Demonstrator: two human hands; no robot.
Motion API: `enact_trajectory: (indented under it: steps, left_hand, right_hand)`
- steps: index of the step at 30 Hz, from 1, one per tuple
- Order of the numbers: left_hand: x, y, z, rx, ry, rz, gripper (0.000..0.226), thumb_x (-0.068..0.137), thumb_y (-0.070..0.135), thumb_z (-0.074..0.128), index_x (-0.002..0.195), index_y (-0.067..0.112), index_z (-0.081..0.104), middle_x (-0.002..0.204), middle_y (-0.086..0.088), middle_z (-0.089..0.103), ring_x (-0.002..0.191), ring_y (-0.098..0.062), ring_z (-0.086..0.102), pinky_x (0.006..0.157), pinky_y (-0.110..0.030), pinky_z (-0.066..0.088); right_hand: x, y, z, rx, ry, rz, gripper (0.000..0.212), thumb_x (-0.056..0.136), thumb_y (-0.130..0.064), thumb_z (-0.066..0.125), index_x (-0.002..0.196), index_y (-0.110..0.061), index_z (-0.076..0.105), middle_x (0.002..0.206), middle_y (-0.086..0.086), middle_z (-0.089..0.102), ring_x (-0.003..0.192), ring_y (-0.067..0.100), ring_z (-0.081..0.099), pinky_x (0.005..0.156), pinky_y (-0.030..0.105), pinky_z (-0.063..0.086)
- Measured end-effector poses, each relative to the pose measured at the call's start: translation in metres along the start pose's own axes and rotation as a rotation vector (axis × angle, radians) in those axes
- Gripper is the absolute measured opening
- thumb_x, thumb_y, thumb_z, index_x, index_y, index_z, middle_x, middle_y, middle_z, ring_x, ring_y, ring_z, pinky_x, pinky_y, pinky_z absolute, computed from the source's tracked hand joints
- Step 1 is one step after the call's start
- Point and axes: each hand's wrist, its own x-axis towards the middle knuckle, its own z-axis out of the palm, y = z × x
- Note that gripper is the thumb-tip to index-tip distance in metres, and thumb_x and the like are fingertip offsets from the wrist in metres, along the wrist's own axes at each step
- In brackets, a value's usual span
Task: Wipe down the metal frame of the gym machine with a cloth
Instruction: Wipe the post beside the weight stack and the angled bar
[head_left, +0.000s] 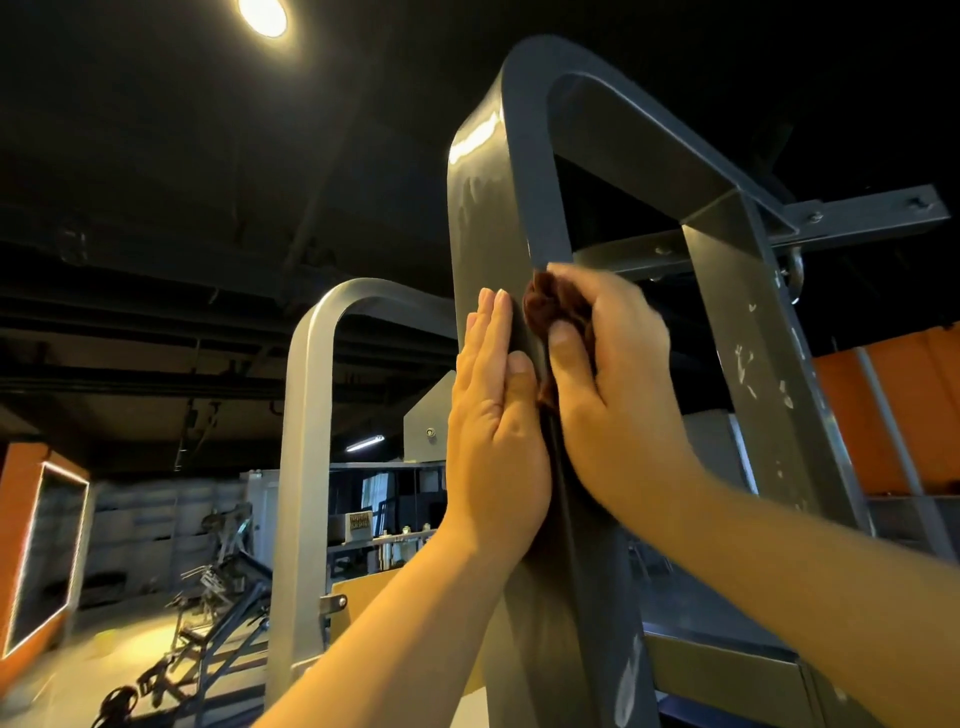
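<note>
– Cloth (550, 312) check: brown, bunched in the right hand (618, 395), thumb and fingers curled tight round it, pressed on the inner edge of the grey frame upright (483, 218).
– And the left hand (493, 415)?
– Flat on the outer face, fingers straight and together, at nine o'clock from the cloth.
– Which way does the steel run?
– Twelve to six. The right hand is the working one, so I'd expect strokes along that line, up toward the bend at twelve.
</note>
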Motion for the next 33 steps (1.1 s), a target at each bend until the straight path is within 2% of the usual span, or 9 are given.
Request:
enact_trajectory:
  steps: [3,8,13,18,23,25,28,30,33]
  left_hand:
    - [0.000,-0.003,-0.001,-0.026,-0.011,-0.004,0.052,0.098,0.026,0.040,0.146,0.047,0.039,0.164,0.026,0.029,0.153,0.007,0.020,0.130,-0.039,0.018]
    - [0.000,-0.003,0.001,0.045,0.008,0.019,0.051,0.102,0.033,0.038,0.151,0.042,0.035,0.165,0.025,0.028,0.151,0.012,0.018,0.131,-0.036,0.016]
    - [0.000,-0.001,0.001,0.048,0.003,0.008,0.051,0.102,0.034,0.038,0.152,0.042,0.035,0.164,0.027,0.028,0.150,0.014,0.017,0.131,-0.034,0.015]
    - [-0.001,0.000,0.000,0.037,-0.009,0.002,0.053,0.100,0.033,0.038,0.153,0.041,0.036,0.164,0.028,0.027,0.151,0.012,0.018,0.130,-0.036,0.017]
    - [0.000,-0.001,0.000,0.048,-0.002,0.013,0.052,0.101,0.033,0.038,0.153,0.042,0.036,0.165,0.026,0.028,0.150,0.013,0.018,0.131,-0.035,0.016]
    - [0.000,-0.001,0.000,0.034,0.001,0.017,0.050,0.102,0.033,0.039,0.150,0.044,0.036,0.164,0.027,0.029,0.150,0.014,0.019,0.131,-0.035,0.015]
    - [-0.001,-0.002,-0.001,-0.008,0.006,0.006,0.050,0.101,0.032,0.041,0.151,0.041,0.039,0.163,0.027,0.032,0.149,0.013,0.021,0.130,-0.034,0.016]
    - [-0.002,-0.002,-0.002,-0.033,0.001,0.001,0.050,0.101,0.031,0.041,0.150,0.041,0.041,0.163,0.026,0.032,0.150,0.012,0.022,0.130,-0.034,0.018]
    - [-0.003,-0.002,-0.004,-0.088,-0.006,-0.006,0.050,0.100,0.026,0.042,0.147,0.044,0.043,0.163,0.025,0.033,0.151,0.009,0.024,0.130,-0.038,0.020]
  right_hand:
    - [-0.033,0.004,-0.008,0.030,-0.069,-0.076,0.040,0.105,-0.017,0.046,0.143,-0.027,0.049,0.139,-0.014,0.051,0.134,0.006,0.045,0.112,0.014,0.030]
    - [0.027,0.016,-0.010,0.002,-0.165,-0.087,0.043,0.106,-0.017,0.042,0.149,-0.021,0.046,0.150,-0.006,0.047,0.144,0.011,0.040,0.120,0.047,0.034]
    - [0.053,0.008,-0.003,0.113,-0.172,0.086,0.047,0.109,-0.014,0.043,0.154,-0.025,0.038,0.157,-0.004,0.039,0.149,0.011,0.032,0.123,0.042,0.033]
    - [-0.031,0.011,-0.016,0.027,-0.163,-0.097,0.041,0.106,-0.020,0.046,0.145,-0.032,0.045,0.147,-0.015,0.047,0.142,0.003,0.041,0.118,0.024,0.034]
    - [0.013,0.013,-0.014,-0.100,-0.162,-0.090,0.040,0.105,-0.032,0.043,0.145,-0.029,0.049,0.162,-0.011,0.033,0.152,0.010,0.027,0.123,0.051,0.027]
    - [0.044,0.006,-0.008,-0.026,-0.128,0.010,0.039,0.107,-0.025,0.047,0.146,-0.024,0.049,0.164,-0.012,0.025,0.153,0.008,0.020,0.126,0.043,0.025]
    - [0.047,0.000,-0.002,0.032,-0.118,0.055,0.043,0.108,-0.018,0.047,0.150,-0.023,0.045,0.148,-0.020,0.036,0.149,0.002,0.024,0.125,0.030,0.026]
    - [0.020,-0.001,-0.005,0.047,-0.135,0.017,0.044,0.107,-0.019,0.047,0.150,-0.028,0.043,0.142,-0.024,0.038,0.144,-0.001,0.032,0.120,0.019,0.029]
    - [-0.026,0.002,-0.015,0.045,-0.187,-0.106,0.043,0.105,-0.017,0.048,0.146,-0.030,0.045,0.147,-0.019,0.045,0.143,0.003,0.040,0.116,0.018,0.033]
